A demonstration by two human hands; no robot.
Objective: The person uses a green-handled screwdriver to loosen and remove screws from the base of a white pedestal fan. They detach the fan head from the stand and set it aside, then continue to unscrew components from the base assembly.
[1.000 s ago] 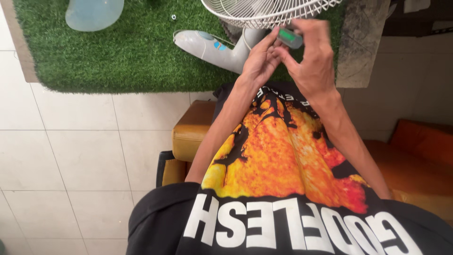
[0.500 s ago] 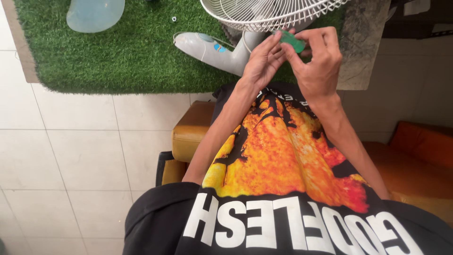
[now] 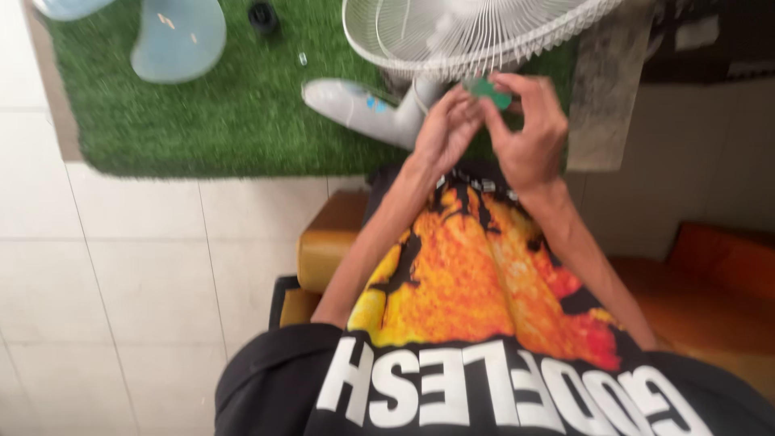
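Observation:
Both my hands are raised together in front of a white wire fan guard (image 3: 476, 32). My left hand (image 3: 446, 129) and my right hand (image 3: 529, 129) pinch a small green object (image 3: 492, 91) between their fingertips, just below the guard's rim. The picture is blurred, so the green object's exact shape is unclear. A grey fan stand (image 3: 371, 109) lies on the green turf mat (image 3: 202, 121) right behind my left hand.
A pale blue fan blade (image 3: 178, 36) and a small black cap (image 3: 263, 14) lie on the mat at the back left. White floor tiles (image 3: 121, 282) are at the left. An orange-brown seat (image 3: 327, 242) is under me, and a grey slab (image 3: 601, 89) stands at the right.
My hands have stayed together on the green object, turning it slightly. The view has shifted, so more of the fan guard and the blue blade shows.

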